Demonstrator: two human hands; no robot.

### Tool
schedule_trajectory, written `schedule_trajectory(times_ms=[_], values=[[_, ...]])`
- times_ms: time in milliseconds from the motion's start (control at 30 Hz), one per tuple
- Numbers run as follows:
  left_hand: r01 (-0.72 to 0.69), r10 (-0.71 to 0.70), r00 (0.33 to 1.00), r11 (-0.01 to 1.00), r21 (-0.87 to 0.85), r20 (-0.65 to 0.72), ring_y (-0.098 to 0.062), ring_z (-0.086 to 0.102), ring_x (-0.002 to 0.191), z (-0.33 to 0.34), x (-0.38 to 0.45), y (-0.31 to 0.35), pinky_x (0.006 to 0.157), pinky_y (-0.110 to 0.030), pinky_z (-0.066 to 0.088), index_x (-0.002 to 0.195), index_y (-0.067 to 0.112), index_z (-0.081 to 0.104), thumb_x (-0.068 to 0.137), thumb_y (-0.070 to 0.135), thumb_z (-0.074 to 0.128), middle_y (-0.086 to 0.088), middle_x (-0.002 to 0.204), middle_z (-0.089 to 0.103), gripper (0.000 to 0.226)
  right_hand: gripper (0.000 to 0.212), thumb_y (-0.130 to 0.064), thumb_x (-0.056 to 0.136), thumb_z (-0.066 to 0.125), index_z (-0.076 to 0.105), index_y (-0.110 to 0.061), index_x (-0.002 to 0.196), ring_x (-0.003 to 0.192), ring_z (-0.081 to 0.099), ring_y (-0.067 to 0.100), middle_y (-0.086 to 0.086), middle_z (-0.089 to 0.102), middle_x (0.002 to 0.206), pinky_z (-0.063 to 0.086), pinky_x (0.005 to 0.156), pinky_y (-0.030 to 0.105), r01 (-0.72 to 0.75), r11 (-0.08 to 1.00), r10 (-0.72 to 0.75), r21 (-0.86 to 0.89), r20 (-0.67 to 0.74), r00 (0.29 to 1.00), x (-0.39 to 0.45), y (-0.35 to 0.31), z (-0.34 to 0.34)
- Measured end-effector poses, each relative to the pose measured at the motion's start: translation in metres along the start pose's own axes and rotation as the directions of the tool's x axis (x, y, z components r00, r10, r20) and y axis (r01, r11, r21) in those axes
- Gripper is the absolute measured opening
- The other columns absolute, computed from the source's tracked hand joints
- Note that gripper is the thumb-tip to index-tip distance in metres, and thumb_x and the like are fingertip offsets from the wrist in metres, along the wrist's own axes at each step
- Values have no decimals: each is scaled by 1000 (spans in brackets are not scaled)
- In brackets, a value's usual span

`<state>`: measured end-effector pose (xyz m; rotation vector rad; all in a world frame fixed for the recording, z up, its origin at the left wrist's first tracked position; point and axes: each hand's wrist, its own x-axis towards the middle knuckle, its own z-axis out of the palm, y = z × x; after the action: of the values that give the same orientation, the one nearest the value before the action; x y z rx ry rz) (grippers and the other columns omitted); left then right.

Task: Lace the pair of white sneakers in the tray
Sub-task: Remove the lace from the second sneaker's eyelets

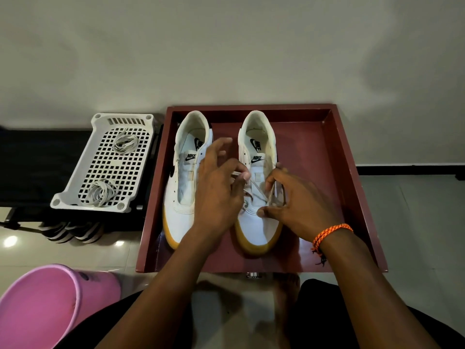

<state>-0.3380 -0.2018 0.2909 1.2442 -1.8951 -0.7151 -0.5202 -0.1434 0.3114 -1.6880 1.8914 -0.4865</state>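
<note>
A pale wall [226, 46] is backing a glossy tiled floor [415, 210], where the maroon tray [352, 172] is holding two white sneakers [180, 212]. Left hand [216, 195] is pinching a lace [254, 187] over the right-side shoe; right hand's [299, 210] grip is curling round its other end.

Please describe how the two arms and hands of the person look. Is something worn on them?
Both forearms are bare, with no sleeves, gloves, rings or watch visible. The left hand wears nothing. The right hand has at its wrist an orange braided thread bracelet, wound in two strands with darker flecks; a short dark tassel hangs from its knot.
</note>
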Motion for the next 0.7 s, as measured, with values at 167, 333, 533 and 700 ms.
schedule_trajectory(times_ms=[167, 333, 533, 700], values=[[-123, 99, 973, 986, 109, 207, -24, 29, 158, 0, -5, 0, 117, -49, 45, 107, 23, 77, 88, -4, 65, 2, 173, 29, 35, 52, -50, 69, 90, 49, -38, 99, 100, 66, 20, -19, 55, 142, 60, 77, 47, 2, 1000, -2, -1, -6, 1000, 1, 1, 2], [-152, 101, 953, 974, 165, 284, -28, 23, 161, 11, -12, -4, 115, -58, 43, 94, 26, 77, 92, 26, 80, 6, 178, 15, 4, 51, -49, 69, 90, 51, -37, 99, 97, 67, 17, -22, 56, 135, 60, 74, 46, 12, 1000, -12, 16, -14, 1000, 1, 0, 2], [7, -7, 1000, 1000, -12, 7, -19, 41, 146, 2, 2, -6, 104, -46, 53, 95, 21, 72, 96, 13, 72, 6, 164, 39, 8, 52, -52, 67, 91, 50, -40, 97, 96, 66, 19, -19, 56, 140, 59, 77, 47, 0, 1000, 0, 5, -17, 1000, 1, 0, 1], [-62, 52, 987, 996, 61, 149, -23, 32, 155, 0, -3, -3, 112, -52, 48, 108, 27, 72, 97, 9, 67, 6, 171, 30, 22, 51, -50, 68, 90, 50, -39, 97, 100, 66, 19, -19, 52, 149, 59, 78, 45, -14, 1000, 14, -19, -13, 1000, 0, 0, 2]])
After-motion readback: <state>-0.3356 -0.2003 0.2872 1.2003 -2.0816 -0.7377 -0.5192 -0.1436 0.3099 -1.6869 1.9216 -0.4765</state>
